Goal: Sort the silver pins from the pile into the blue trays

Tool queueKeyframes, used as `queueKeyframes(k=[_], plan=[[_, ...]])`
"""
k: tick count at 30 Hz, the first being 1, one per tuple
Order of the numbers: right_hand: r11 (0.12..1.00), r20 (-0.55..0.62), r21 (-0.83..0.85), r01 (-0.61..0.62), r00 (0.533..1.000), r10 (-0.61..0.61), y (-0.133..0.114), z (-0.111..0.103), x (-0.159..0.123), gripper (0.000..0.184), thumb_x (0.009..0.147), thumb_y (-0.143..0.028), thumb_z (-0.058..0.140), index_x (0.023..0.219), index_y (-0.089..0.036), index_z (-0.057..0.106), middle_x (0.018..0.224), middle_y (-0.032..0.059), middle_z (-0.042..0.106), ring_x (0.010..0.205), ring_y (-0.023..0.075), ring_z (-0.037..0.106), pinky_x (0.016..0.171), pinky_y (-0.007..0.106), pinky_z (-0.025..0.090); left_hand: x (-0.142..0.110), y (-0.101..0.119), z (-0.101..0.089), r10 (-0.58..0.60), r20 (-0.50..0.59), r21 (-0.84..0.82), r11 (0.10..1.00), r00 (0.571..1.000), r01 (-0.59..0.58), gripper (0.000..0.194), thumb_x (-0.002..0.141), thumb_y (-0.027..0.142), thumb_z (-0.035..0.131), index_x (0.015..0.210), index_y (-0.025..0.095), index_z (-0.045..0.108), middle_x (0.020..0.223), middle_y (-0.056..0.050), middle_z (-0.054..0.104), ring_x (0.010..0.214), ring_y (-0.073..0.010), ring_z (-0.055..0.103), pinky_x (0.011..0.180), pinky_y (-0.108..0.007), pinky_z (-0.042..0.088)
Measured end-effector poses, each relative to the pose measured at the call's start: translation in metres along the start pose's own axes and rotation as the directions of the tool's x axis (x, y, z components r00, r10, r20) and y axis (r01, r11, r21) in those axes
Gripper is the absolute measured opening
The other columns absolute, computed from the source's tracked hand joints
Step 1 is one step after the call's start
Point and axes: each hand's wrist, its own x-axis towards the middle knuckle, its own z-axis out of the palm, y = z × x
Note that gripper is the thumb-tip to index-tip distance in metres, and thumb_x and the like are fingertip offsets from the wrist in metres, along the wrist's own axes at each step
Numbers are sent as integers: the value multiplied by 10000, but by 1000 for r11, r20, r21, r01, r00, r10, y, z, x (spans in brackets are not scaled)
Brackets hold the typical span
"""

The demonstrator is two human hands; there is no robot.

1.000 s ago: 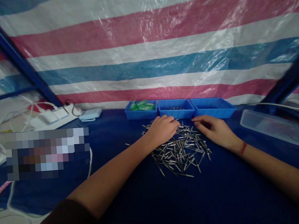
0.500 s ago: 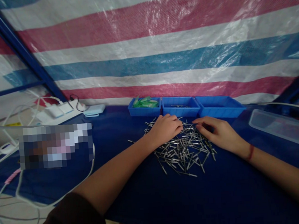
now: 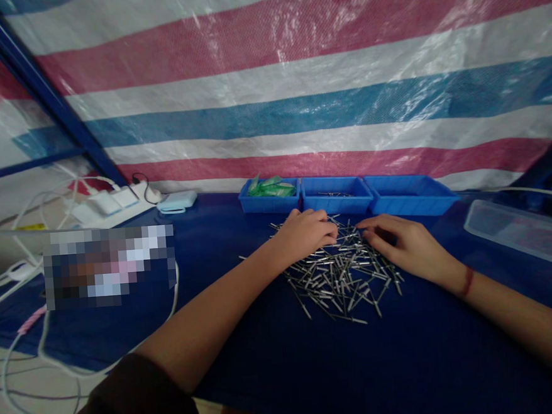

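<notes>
A loose heap of thin metal pins (image 3: 340,278) lies on the dark blue cloth of the table (image 3: 362,365). My left hand (image 3: 306,233) rests on the heap's far left side, fingers curled down onto the pins in a pinch. My right hand (image 3: 408,245) lies on the heap's right side, fingers bent with the tips pressed among the pins. What either hand's fingertips hold is hidden. A red string circles my right wrist.
Three blue trays stand in a row behind the heap: the left tray (image 3: 269,202) holds green packets, the middle tray (image 3: 335,201) a few pins, the right tray (image 3: 410,201) shows nothing. A clear plastic lid (image 3: 524,234) lies far right. Power strip (image 3: 115,202) and white cables sit left.
Both hands stay on the pin heap with only slight finger shifts. The view has drifted a little, moving everything slightly right and up.
</notes>
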Motion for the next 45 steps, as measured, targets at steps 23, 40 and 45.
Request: queueKeyframes(k=[23,40,45], plan=[[865,-150,491,-101,968,199,-60,-17,-7,135,802,-340,555,838,-272,666,830,29,655,748,173,618,642,306,525,-13,44,-5,-80,-321,-407,911,944,-61,121,917,282,423,927,194,506,789,40,700,796,-72,626,868,-299,383],[811,-196,576,-104,945,260,-57,-13,-5,158,755,-360,626,834,-228,661,781,21,660,669,134,603,595,268,514,-12,40,2,-67,-399,-368,925,914,-92,161,906,266,412,871,176,541,765,2,635,730,-105,574,731,-290,417],[785,-199,613,-93,943,268,-57,-11,-5,139,745,-327,641,803,-203,665,757,21,654,646,122,584,574,260,494,-12,40,2,-53,-399,-368,924,916,-107,145,901,274,427,879,179,534,773,0,627,734,-109,566,723,-293,403]])
